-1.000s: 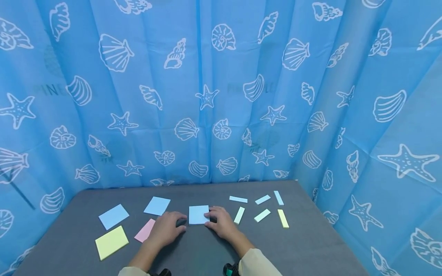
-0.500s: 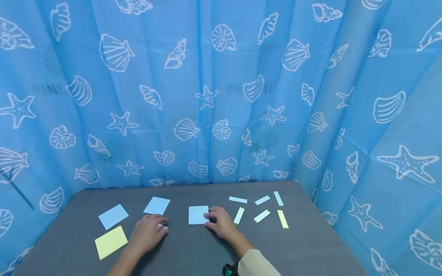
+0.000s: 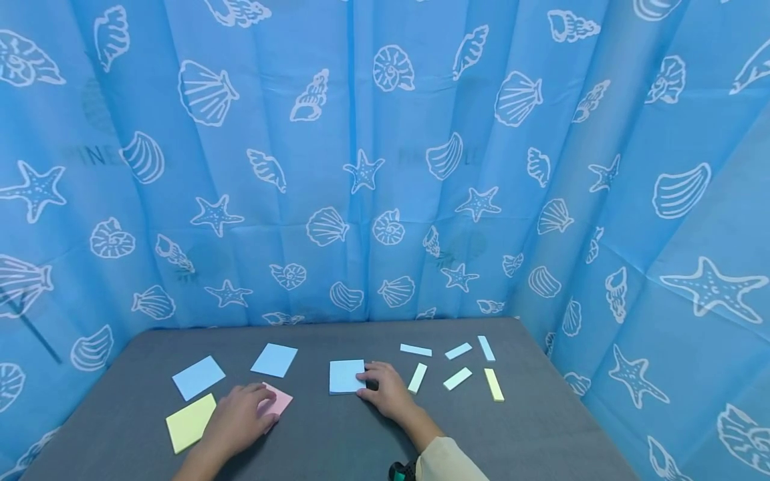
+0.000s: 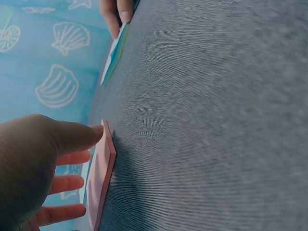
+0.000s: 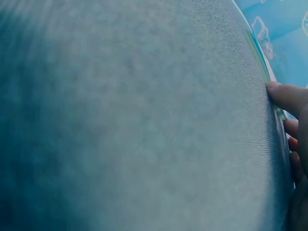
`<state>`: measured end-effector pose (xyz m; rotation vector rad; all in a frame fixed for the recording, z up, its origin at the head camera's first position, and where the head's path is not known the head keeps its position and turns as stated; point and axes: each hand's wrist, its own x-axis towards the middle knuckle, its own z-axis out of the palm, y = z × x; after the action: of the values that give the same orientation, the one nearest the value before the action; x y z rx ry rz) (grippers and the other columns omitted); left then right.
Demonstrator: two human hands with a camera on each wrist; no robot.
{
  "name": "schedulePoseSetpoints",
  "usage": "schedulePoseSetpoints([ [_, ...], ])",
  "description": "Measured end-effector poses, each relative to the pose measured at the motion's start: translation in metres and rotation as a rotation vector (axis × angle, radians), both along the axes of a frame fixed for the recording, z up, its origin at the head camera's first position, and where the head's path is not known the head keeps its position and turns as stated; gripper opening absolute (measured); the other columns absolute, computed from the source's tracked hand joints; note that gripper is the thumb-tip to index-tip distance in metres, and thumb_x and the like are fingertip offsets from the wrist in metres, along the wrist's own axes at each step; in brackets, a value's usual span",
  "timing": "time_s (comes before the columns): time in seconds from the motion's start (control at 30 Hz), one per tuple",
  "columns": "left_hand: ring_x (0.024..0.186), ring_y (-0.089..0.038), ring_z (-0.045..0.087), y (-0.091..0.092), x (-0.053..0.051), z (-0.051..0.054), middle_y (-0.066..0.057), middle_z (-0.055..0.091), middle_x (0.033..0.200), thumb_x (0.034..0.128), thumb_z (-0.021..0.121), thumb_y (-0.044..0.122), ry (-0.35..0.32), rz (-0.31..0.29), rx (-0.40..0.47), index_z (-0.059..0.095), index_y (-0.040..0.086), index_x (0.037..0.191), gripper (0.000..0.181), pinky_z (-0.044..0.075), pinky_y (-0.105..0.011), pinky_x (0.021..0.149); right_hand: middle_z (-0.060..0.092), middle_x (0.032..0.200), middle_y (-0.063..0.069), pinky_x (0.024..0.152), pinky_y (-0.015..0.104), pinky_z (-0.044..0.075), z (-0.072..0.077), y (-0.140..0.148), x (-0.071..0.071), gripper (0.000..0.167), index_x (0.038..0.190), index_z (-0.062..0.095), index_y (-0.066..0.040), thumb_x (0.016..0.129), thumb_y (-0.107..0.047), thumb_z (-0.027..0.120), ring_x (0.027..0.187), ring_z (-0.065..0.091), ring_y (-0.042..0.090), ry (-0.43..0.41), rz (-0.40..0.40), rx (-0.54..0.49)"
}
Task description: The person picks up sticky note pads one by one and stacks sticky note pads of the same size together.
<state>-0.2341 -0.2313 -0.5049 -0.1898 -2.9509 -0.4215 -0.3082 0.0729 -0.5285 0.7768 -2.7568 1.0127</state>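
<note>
A light blue sticky note pad (image 3: 345, 376) lies mid-table, with blue and green layers along its edge in the left wrist view. My right hand (image 3: 388, 391) grips its right side with thumb and fingers. Farther left, a pink sticky note pad (image 3: 279, 401) lies flat on the cloth, partly hidden beneath my left hand (image 3: 237, 415). In the left wrist view that hand's thumb (image 4: 79, 135) meets the pink pad's end, while its other fingers reach out loosely, spread apart, over the pad.
Two blue pads (image 3: 198, 377) (image 3: 274, 360) and a yellow pad (image 3: 188, 424) lie at the left. Several narrow sticky strips (image 3: 458, 378) are spread at the right. A blue shell-patterned curtain (image 3: 385, 167) hangs behind the grey table (image 3: 337, 447).
My left hand has moved left from beside the middle blue pad to the pink pad, which has shifted to the right. My right hand keeps its place on the blue pad.
</note>
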Motion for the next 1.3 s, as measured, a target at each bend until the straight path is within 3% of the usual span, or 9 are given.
schedulePoseSetpoints([
  [0.23,0.110,-0.042,0.056,0.003,0.004,-0.005,-0.014,0.065,0.118,0.0764,0.080,0.040,-0.009,0.009,-0.023,0.073,0.016,0.104,0.038,0.041,-0.064,0.088,0.058,0.134,0.011,0.103,0.052,0.038,-0.003,0.001,0.000,0.032,0.119,0.070,-0.010,0.089,-0.021,0.072,0.129,0.047,0.032,0.025,0.007,0.004],
  [0.4,0.108,-0.042,0.057,0.006,0.006,-0.009,-0.015,0.065,0.117,0.0762,0.081,0.035,0.026,0.037,-0.004,0.073,0.013,0.105,0.037,0.043,-0.062,0.090,0.058,0.134,0.010,0.103,0.051,0.038,-0.003,0.001,-0.001,0.033,0.120,0.070,-0.011,0.089,-0.021,0.072,0.130,0.046,0.030,0.018,0.004,0.007],
  [0.67,0.100,-0.038,0.061,0.006,0.004,-0.015,-0.011,0.068,0.106,0.0753,0.078,0.032,0.103,0.033,-0.025,0.073,0.010,0.103,0.036,0.047,-0.056,0.086,0.057,0.135,0.010,0.104,0.051,0.038,-0.004,0.001,-0.002,0.033,0.120,0.070,-0.010,0.089,-0.021,0.072,0.130,0.046,0.030,0.021,0.009,0.003],
  [0.8,0.092,-0.033,0.062,0.006,0.002,-0.015,-0.009,0.068,0.098,0.0733,0.078,0.033,0.095,0.028,-0.030,0.073,0.009,0.099,0.035,0.049,-0.053,0.082,0.057,0.135,0.010,0.104,0.051,0.038,-0.004,0.001,-0.001,0.033,0.121,0.070,-0.010,0.090,-0.021,0.071,0.130,0.045,0.031,0.024,0.010,0.004],
  [1.0,0.080,-0.025,0.061,0.002,-0.001,-0.010,-0.006,0.067,0.089,0.0724,0.080,0.032,0.056,0.052,0.053,0.073,0.009,0.097,0.034,0.051,-0.050,0.074,0.057,0.136,0.009,0.103,0.050,0.038,-0.004,0.001,0.001,0.033,0.121,0.070,-0.011,0.090,-0.023,0.071,0.130,0.045,0.030,0.012,0.000,0.011],
  [1.3,0.098,-0.036,0.062,-0.003,-0.001,-0.009,-0.013,0.068,0.106,0.0758,0.081,0.032,0.027,0.095,0.157,0.073,0.010,0.100,0.033,0.047,-0.056,0.085,0.056,0.136,0.009,0.104,0.051,0.037,-0.004,0.001,0.000,0.033,0.122,0.069,-0.011,0.090,-0.022,0.071,0.131,0.045,0.030,0.008,0.000,0.008],
])
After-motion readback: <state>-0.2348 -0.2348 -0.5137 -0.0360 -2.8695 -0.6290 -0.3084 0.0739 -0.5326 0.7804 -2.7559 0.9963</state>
